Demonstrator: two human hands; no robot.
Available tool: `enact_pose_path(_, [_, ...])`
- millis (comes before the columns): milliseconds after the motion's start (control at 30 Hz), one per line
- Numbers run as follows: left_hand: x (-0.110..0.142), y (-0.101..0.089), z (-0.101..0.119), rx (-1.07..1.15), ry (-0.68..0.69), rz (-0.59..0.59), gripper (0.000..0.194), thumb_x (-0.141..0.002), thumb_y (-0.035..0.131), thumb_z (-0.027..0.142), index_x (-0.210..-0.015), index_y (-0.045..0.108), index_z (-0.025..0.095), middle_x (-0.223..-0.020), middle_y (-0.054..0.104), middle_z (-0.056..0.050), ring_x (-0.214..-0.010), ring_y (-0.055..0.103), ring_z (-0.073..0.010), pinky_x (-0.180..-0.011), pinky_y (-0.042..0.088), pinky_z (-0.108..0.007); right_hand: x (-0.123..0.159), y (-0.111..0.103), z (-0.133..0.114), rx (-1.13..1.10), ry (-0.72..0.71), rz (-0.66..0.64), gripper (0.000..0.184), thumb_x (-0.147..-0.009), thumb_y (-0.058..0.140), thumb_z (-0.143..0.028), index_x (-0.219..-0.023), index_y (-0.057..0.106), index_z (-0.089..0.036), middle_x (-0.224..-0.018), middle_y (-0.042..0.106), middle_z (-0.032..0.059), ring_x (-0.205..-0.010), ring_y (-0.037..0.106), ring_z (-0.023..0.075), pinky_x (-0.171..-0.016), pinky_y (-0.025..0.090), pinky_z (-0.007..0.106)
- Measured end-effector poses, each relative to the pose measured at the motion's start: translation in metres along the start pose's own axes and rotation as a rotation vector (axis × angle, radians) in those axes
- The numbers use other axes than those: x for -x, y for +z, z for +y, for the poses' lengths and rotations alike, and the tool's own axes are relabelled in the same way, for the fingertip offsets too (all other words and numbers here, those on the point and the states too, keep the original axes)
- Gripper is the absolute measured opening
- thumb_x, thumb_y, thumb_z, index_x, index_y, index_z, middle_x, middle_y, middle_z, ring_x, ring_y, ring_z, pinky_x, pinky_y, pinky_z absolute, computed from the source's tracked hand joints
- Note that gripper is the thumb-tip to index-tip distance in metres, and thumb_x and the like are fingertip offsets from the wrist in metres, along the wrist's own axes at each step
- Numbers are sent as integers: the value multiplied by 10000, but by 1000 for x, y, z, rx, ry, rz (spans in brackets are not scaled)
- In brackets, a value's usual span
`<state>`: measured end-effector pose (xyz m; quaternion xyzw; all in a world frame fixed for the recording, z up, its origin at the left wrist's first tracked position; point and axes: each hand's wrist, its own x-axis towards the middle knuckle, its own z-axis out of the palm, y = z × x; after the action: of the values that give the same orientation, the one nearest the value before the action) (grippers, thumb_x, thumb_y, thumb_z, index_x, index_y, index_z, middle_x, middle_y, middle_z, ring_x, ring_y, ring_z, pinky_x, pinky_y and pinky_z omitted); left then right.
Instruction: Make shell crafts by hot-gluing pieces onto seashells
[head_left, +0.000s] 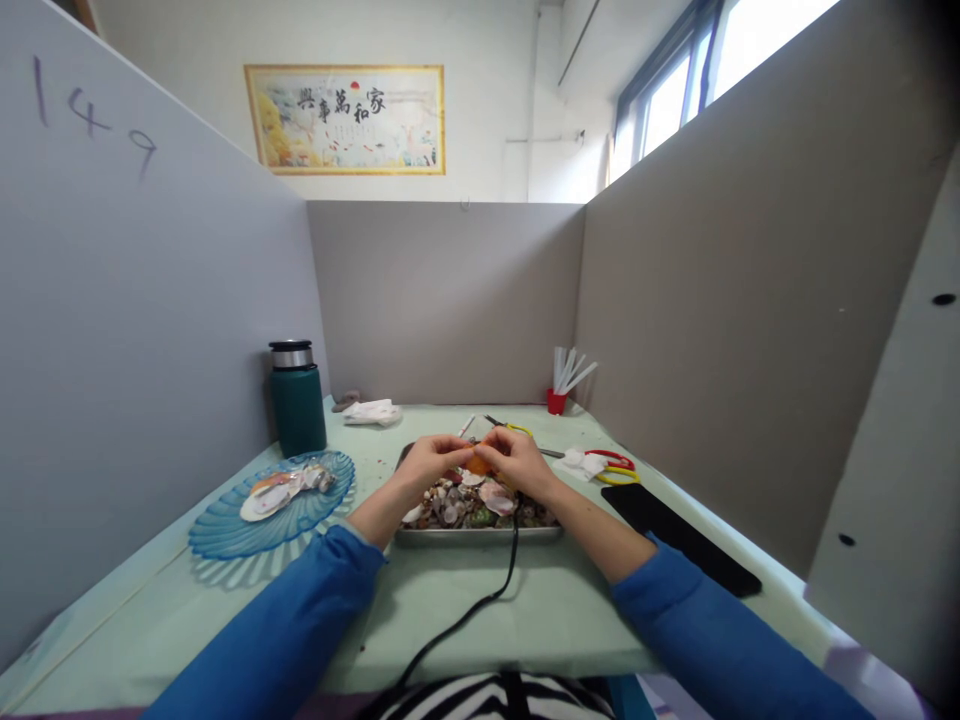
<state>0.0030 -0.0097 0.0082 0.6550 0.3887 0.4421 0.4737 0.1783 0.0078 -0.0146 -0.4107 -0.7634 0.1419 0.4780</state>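
Over a metal tray (480,537) heaped with shells, my left hand (435,458) and my right hand (516,460) meet fingertip to fingertip. Both are closed in a pinch on an orange shell (478,464), which is partly hidden by the fingers. Below them in the tray lie a pinkish shell (496,496) and many small pebble-like shells. A black cable (480,604) runs from the tray near my right hand down to the table's front edge.
At left, a blue scalloped plate (217,535) bears shells, with a green bottle (298,410) behind it. White tissue (373,412) lies at the back. To the right are red-and-yellow-handled scissors (619,463), a black mat (679,535) and a red cup (556,402) of glue sticks. Grey partitions enclose the table.
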Motion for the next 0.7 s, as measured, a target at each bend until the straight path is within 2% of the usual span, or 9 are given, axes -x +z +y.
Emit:
enact_pose_path(333, [2,0,3,30,-13,12,320,-575,741,353,-737,665,88,-600,615,-28,-550,539,-92,-578,423,-215,2,0,-3,29,-33,11,240,-780,549,-396,-750,600,-164,-634,592,-9,-573,514,100,-526,369,196])
enact_pose_path(567, [3,0,4,29,-11,21,274,-569,746,334,-697,675,102,-596,625,-36,-550,549,-102,-571,427,-217,2,-2,-5,27,-52,-29,231,-795,537,-379,-742,603,-164,-633,583,-8,-568,497,101,-534,362,204])
enact_pose_path(700, [1,0,3,-4,-28,32,303,-593,725,351,-783,706,115,-743,679,-77,-649,600,-144,-579,448,-229,1,-2,-4,24,-55,-36,227,-802,525,-369,-741,603,-165,-621,571,-11,-564,484,102,-538,359,205])
